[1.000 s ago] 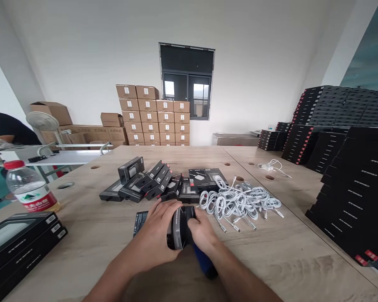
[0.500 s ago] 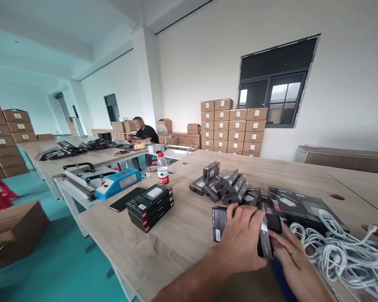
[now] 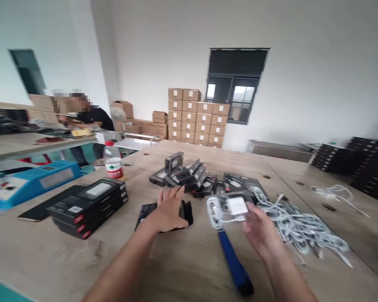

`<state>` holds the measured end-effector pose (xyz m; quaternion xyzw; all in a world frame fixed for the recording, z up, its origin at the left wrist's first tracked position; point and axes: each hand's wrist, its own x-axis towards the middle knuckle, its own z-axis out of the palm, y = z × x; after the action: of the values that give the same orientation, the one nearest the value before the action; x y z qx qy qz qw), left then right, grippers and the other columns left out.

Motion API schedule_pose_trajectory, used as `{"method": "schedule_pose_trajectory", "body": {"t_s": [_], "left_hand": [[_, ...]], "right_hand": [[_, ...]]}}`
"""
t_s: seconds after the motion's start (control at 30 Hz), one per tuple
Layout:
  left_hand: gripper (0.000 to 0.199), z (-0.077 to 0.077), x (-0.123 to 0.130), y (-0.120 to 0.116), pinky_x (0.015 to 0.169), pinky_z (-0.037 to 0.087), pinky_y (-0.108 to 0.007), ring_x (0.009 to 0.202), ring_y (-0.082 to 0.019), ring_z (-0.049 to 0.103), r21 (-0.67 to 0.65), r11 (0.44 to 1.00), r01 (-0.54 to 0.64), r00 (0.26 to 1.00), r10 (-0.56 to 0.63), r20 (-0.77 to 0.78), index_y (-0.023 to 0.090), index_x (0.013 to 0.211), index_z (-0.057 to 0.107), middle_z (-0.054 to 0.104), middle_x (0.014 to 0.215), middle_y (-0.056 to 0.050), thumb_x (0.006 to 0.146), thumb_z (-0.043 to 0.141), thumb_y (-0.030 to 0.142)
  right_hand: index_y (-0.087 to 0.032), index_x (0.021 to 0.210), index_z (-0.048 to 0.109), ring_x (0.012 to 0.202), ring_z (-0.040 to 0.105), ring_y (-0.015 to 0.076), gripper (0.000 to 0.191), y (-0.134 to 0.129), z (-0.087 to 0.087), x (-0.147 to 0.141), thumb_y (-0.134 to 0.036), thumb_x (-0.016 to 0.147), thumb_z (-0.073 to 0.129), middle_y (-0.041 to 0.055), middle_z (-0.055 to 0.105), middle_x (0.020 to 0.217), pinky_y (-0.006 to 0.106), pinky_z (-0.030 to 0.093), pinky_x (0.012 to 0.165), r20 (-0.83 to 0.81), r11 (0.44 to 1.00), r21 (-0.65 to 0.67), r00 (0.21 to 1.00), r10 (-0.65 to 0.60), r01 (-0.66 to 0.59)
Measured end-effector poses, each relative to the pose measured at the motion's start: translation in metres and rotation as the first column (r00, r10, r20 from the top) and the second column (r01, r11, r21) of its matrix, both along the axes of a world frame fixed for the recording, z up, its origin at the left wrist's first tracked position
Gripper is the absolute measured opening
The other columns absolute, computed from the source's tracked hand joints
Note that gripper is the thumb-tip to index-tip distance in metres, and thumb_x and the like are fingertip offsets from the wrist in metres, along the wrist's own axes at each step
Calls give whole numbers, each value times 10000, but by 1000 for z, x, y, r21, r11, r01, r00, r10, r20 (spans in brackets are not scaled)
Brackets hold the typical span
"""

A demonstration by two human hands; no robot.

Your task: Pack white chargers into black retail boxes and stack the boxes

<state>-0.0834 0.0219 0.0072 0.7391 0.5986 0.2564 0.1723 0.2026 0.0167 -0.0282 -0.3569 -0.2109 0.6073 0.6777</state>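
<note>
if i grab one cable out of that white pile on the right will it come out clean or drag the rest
Probably drags others: the white cables lie looped and tangled in one loose heap. They look thin and floppy, so one would sag and trail. Likely light, judging by how loosely they sprawl on the table.

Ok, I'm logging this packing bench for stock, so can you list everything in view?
Clear tray: one, holding a white charger and cable, in right hand.
Flat black box: one, under left hand.
Small black boxes: a pile, table centre.
White cables: a heap, right of centre.
Black box stack: about three, left.
Water bottle: one, red cap, left rear.
Blue handle: one, near edge.
Blue machine: one, far left.
Cardboard cartons: stacked by window.
Person: one, seated, left rear.
Left hand: on flat black box.
Right hand: holding clear tray.
</note>
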Motion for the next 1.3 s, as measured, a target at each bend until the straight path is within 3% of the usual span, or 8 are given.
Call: {"method": "schedule_pose_trajectory", "body": {"t_s": [0.13,0.3,0.43,0.57,0.7,0.87,1.1,1.3], "left_hand": [[732,5,22,-1,1013,463,-444,1206,-307,603,-207,948,240,620,14,784,181,1379,507,618,1341,-168,754,662,529],[465,-14,61,-12,671,507,-283,797,-233,717,-321,504,802,316,99,944,98,1123,677,746,940,-145,757,732,378],[433,-22,73,-11,693,492,-251,802,-188,705,-202,675,709,168,116,979,145,1148,680,748,948,-96,725,765,186],[403,-20,71,-8,752,499,-260,866,-185,694,-170,830,532,100,138,985,181,1120,681,749,960,-72,728,774,174],[467,-18,71,-10,730,485,-237,890,-178,684,-219,858,465,124,182,975,208,1179,651,743,926,-59,730,776,173],[442,-22,74,-10,765,503,-282,850,-184,681,-212,833,511,104,184,977,217,1187,635,740,933,-62,766,765,197],[344,-19,77,-8,729,478,-265,823,-162,661,-153,845,513,32,160,987,217,1111,652,723,945,-33,779,738,195],[305,-20,74,-9,690,446,-266,747,-165,633,-169,815,554,57,165,985,169,961,705,719,837,-36,664,705,100]], "right_hand": [[-211,753,695,635,660,152,272,-9,5,-13,-315,589,885,-13,734,745,244,523,532,75,980,77,982,176,-181],[-194,1005,709,848,665,225,449,-14,1,-24,-478,678,828,58,728,953,365,547,743,458,975,181,888,31,-128],[-232,979,705,1033,589,255,272,-16,1,-23,-437,802,723,77,637,1088,402,487,881,744,855,518,478,-467,30],[-258,779,715,885,579,216,217,-27,5,-32,-359,933,600,38,597,896,382,467,816,868,782,494,172,-465,-379],[-270,826,730,912,564,245,168,-36,3,-46,-349,929,624,40,592,897,427,443,830,887,784,368,-65,-457,-499],[-219,734,620,916,564,238,213,-35,2,-49,-381,838,711,38,571,920,399,459,822,922,817,376,92,-375,-438],[-219,749,509,630,522,138,304,-24,-3,-42,-427,790,727,-43,559,698,260,444,588,770,888,337,634,-69,-313],[-262,1132,678,1218,584,278,398,-22,-3,-38,-210,738,700,82,619,1330,445,484,1022,824,753,565,278,-494,-338]]}}
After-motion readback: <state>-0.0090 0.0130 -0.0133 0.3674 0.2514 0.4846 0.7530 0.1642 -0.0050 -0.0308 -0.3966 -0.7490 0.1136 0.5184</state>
